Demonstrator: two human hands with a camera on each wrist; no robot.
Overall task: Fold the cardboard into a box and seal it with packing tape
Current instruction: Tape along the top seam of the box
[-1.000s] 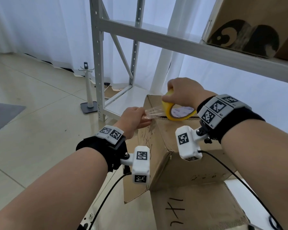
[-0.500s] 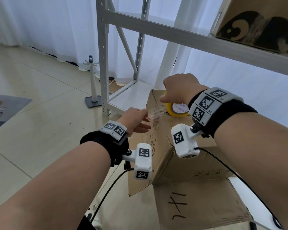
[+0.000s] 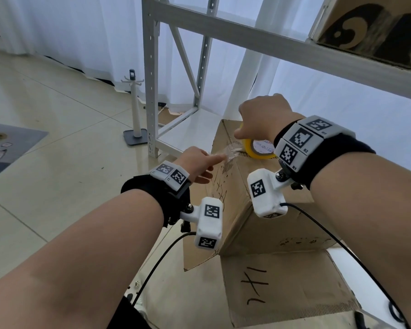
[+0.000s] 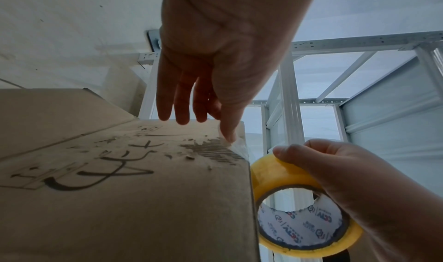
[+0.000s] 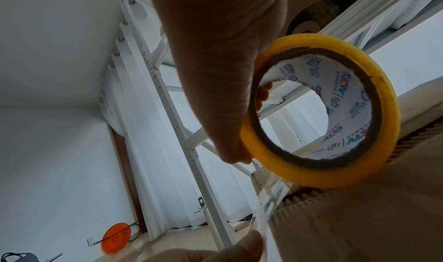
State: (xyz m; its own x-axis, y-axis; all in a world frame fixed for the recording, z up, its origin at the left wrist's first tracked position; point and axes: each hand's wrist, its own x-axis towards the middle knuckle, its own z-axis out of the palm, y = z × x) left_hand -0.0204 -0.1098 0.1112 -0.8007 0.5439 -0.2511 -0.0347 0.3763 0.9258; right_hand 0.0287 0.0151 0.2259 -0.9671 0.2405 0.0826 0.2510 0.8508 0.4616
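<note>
A brown cardboard box [image 3: 244, 210] stands in front of me with handwriting on its left side and one flap [image 3: 282, 286] lying open toward me. My right hand [image 3: 262, 116] grips a yellow roll of clear packing tape [image 3: 256, 151] that rests on the box's top near its left edge. A short strip of tape [image 3: 233, 150] runs from the roll over that edge. My left hand [image 3: 199, 162] has straight fingers. Its thumb [image 4: 228, 133] presses the tape end [image 4: 239, 145] onto the box's side [image 4: 143, 190]. The right wrist view shows the roll [image 5: 374, 80] and the strip [image 5: 266, 199].
A grey metal shelf rack [image 3: 151, 74] stands right behind the box, with another cardboard box [image 3: 375, 32] on its upper shelf. On the tiled floor to the left are a white stand on a dark base [image 3: 135, 115] and a grey mat [image 3: 7, 148]. Cables hang from both wrist cameras.
The left hand, which pinched the tape end in the air, now presses it flat on the box's left side. The right hand has brought the roll down onto the box top.
</note>
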